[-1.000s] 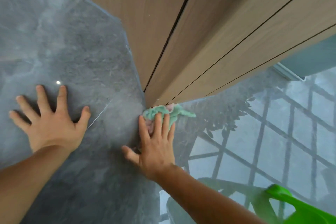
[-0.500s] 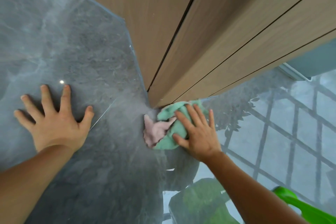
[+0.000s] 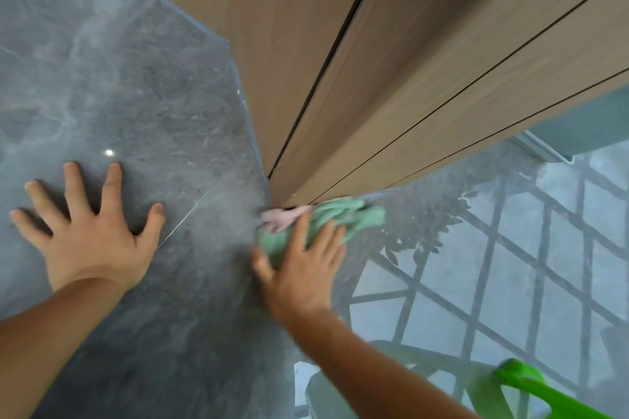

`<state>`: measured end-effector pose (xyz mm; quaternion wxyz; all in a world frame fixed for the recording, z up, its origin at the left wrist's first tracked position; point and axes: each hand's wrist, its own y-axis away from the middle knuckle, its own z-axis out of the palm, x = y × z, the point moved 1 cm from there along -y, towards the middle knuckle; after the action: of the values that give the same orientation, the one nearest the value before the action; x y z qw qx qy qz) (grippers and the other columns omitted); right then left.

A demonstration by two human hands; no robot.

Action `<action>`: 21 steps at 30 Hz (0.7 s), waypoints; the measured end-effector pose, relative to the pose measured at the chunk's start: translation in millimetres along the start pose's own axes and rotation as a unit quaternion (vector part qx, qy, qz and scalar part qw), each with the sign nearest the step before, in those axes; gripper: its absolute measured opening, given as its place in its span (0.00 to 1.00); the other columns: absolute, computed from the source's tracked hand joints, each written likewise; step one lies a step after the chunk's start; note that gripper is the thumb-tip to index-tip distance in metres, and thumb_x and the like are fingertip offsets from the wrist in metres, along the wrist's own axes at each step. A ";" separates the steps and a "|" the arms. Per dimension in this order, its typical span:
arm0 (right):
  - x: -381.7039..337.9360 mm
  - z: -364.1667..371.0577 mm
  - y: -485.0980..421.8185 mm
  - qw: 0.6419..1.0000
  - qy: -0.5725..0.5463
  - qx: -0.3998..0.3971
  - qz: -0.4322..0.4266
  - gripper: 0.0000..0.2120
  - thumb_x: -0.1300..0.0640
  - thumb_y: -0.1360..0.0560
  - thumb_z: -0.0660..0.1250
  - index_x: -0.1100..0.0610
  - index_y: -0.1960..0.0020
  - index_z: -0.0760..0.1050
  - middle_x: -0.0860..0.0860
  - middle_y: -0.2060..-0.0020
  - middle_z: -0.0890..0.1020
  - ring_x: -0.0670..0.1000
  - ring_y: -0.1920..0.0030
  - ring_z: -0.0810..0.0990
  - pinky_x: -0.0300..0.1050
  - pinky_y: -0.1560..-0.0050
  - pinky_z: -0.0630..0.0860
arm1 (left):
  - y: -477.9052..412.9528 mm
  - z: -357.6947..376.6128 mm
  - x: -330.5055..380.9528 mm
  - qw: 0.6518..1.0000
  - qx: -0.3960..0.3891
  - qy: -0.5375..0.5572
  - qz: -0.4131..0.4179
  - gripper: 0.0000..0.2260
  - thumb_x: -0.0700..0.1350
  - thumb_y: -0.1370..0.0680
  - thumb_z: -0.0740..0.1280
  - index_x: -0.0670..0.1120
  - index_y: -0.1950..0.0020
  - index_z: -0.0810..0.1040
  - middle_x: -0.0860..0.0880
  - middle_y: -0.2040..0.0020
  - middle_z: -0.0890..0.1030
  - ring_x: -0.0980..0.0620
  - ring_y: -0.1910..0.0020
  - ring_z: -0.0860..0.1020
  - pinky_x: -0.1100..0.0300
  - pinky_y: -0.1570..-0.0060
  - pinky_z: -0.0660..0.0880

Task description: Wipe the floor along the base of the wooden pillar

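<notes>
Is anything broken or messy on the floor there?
Mostly no. A thin pale line crosses the grey floor beside the left hand; scratch or tile joint, I cannot tell. Nothing is spilled.

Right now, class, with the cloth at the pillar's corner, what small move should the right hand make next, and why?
Probably slide the cloth rightward along the pillar base. The right hand presses it flat at the corner, and the floor along that edge lies just ahead. The left hand braces flat.
</notes>
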<state>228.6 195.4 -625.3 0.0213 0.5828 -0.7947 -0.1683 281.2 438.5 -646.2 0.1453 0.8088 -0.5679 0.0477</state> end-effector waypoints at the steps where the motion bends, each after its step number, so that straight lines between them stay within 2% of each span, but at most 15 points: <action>1: -22.2 6.9 16.5 0.997 0.018 -0.004 -0.070 0.46 0.27 0.30 0.50 0.55 0.22 0.58 0.73 0.28 0.62 0.74 0.26 0.55 0.73 0.29 0.55 | 0.4 -1.5 2.3 1.000 0.002 0.000 -0.002 0.39 0.72 0.27 0.51 0.56 0.20 0.53 0.42 0.17 0.50 0.27 0.21 0.47 0.25 0.28 0.51; 3: -60.5 18.9 42.7 0.972 0.078 -0.027 -0.220 0.44 0.26 0.33 0.52 0.50 0.24 0.62 0.68 0.29 0.68 0.72 0.27 0.62 0.74 0.32 0.60 | 0.0 -3.1 4.6 1.000 0.002 0.003 -0.003 0.39 0.69 0.28 0.55 0.54 0.19 0.56 0.41 0.17 0.51 0.27 0.21 0.47 0.25 0.28 0.50; 5: -77.2 22.7 48.6 0.943 0.106 -0.056 -0.311 0.42 0.26 0.32 0.52 0.46 0.24 0.60 0.63 0.27 0.65 0.68 0.25 0.59 0.73 0.29 0.54 | -2.4 -1.8 0.3 1.000 -0.015 0.006 -0.002 0.42 0.67 0.32 0.59 0.55 0.19 0.55 0.42 0.17 0.50 0.27 0.21 0.47 0.24 0.29 0.52; 8: -53.3 18.9 24.7 0.929 0.107 -0.038 -0.353 0.36 0.30 0.26 0.54 0.44 0.23 0.56 0.58 0.22 0.58 0.62 0.22 0.50 0.72 0.29 0.36 | -3.4 -0.8 -4.7 1.000 -0.017 0.010 0.002 0.43 0.70 0.32 0.58 0.57 0.20 0.54 0.43 0.17 0.49 0.27 0.21 0.48 0.24 0.29 0.54; 9: -34.4 13.2 13.8 0.932 0.100 -0.025 -0.348 0.35 0.31 0.26 0.55 0.43 0.23 0.58 0.57 0.22 0.59 0.60 0.21 0.51 0.73 0.29 0.37 | -2.8 -1.2 -3.9 1.000 -0.004 0.007 0.002 0.41 0.70 0.31 0.56 0.56 0.20 0.55 0.42 0.17 0.50 0.27 0.21 0.48 0.25 0.28 0.52; 12: 37.9 -7.9 -11.6 0.930 0.138 0.007 -0.341 0.32 0.32 0.24 0.55 0.45 0.24 0.62 0.56 0.24 0.65 0.57 0.22 0.56 0.77 0.30 0.49 | 0.2 -0.7 -0.2 1.000 0.021 -0.015 0.001 0.38 0.71 0.26 0.51 0.55 0.20 0.56 0.40 0.17 0.52 0.28 0.21 0.47 0.27 0.26 0.46; 14: 86.4 -22.3 -22.7 0.950 0.161 -0.003 -0.268 0.32 0.32 0.23 0.51 0.46 0.24 0.61 0.55 0.24 0.65 0.56 0.21 0.54 0.75 0.29 0.48 | 0.2 1.8 -0.6 0.999 0.024 -0.024 0.002 0.37 0.71 0.25 0.50 0.55 0.19 0.56 0.40 0.17 0.52 0.28 0.21 0.46 0.27 0.26 0.45; 17: 145.2 -39.6 -33.9 0.990 0.130 -0.002 -0.048 0.35 0.29 0.24 0.42 0.44 0.22 0.54 0.56 0.22 0.61 0.56 0.21 0.50 0.71 0.27 0.40 | -1.4 4.3 -2.6 0.999 0.035 -0.026 0.000 0.37 0.70 0.25 0.51 0.55 0.19 0.57 0.40 0.17 0.53 0.29 0.21 0.47 0.28 0.26 0.44; 19: 156.4 -44.7 -36.0 0.993 0.109 0.005 0.052 0.37 0.28 0.25 0.38 0.43 0.22 0.50 0.57 0.22 0.57 0.57 0.21 0.48 0.71 0.27 0.40 | -1.6 5.9 -1.3 0.999 0.035 -0.027 0.004 0.37 0.70 0.25 0.52 0.55 0.19 0.57 0.40 0.18 0.54 0.28 0.21 0.47 0.28 0.27 0.44; 21: 135.5 -41.7 -37.7 0.990 0.080 0.011 0.116 0.41 0.27 0.28 0.39 0.48 0.22 0.51 0.62 0.23 0.57 0.63 0.22 0.50 0.72 0.27 0.44 | -1.9 6.9 -1.2 0.999 0.036 -0.030 0.005 0.37 0.70 0.25 0.52 0.55 0.19 0.57 0.40 0.18 0.54 0.28 0.21 0.47 0.28 0.27 0.44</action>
<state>229.5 48.9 -619.0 0.0980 0.4981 -0.8547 -0.1082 281.9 438.2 -653.4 0.0992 0.8114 -0.5742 0.0448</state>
